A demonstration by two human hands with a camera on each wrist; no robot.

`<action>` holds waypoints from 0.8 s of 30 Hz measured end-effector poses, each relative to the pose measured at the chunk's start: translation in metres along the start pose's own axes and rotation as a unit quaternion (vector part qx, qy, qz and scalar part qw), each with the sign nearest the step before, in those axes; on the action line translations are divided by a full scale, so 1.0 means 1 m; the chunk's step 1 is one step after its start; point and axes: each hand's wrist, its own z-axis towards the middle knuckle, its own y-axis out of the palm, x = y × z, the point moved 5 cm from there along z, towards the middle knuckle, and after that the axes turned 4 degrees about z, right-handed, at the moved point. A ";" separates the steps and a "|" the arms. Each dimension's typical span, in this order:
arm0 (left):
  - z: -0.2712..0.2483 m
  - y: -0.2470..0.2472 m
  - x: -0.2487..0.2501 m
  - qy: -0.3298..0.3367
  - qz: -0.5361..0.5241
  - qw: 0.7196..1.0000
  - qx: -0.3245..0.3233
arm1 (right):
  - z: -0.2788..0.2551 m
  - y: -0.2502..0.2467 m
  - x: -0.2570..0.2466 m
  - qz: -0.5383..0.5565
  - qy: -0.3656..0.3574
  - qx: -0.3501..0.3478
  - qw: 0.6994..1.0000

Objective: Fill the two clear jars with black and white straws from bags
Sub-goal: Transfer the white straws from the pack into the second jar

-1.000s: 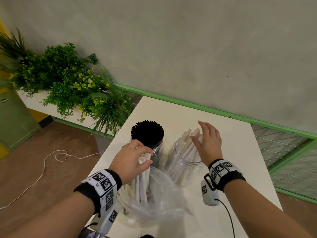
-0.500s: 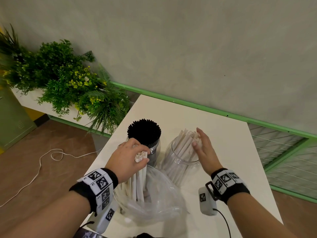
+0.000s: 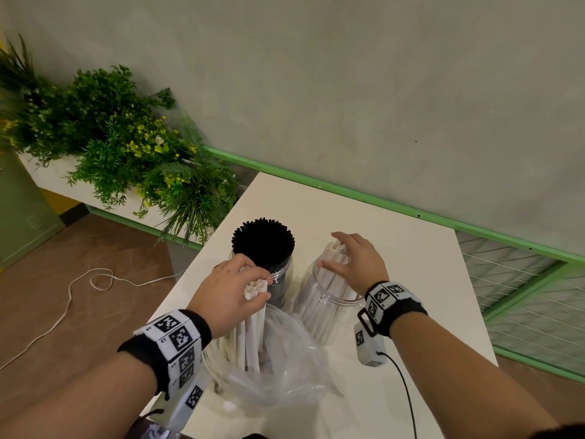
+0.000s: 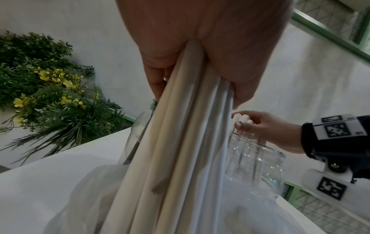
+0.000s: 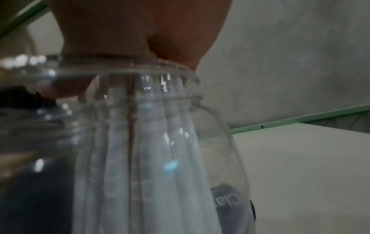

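On the white table (image 3: 405, 248) stand two clear jars. The left jar (image 3: 281, 280) is packed with black straws (image 3: 262, 245). The right jar (image 3: 319, 315) (image 4: 258, 166) (image 5: 160, 158) holds leaning white straws (image 3: 335, 248). My right hand (image 3: 338, 258) (image 4: 246, 121) sits over that jar's mouth, fingers and thumb curled round the straw tops. My left hand (image 3: 259, 286) (image 4: 196, 91) grips a bundle of white straws (image 3: 250, 337) (image 4: 180, 142) standing upright in a crumpled clear plastic bag (image 3: 285, 375) in front of the jars.
A planter of green and yellow foliage (image 3: 120, 147) lies off the table's left edge, with a white cable (image 3: 79, 286) on the brown floor. A green rail (image 3: 380, 204) runs along the grey wall behind. A wire grid (image 3: 522, 296) lies to the right.
My right hand has shifted from pressing flat against the side of the jar's white straws to closing over their tops. My left hand keeps its grip on the bundle in the bag.
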 end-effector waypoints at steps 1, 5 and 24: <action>0.000 0.000 0.000 0.000 0.000 1.000 -0.001 | -0.001 0.001 -0.001 0.005 -0.008 0.023 1.000; 0.000 0.000 0.000 -0.002 -0.001 1.000 -0.004 | 0.000 -0.008 -0.010 0.020 -0.084 0.131 0.988; 0.001 0.000 -0.002 -0.003 -0.005 1.000 -0.005 | 0.009 -0.006 0.000 -0.015 -0.069 0.035 0.997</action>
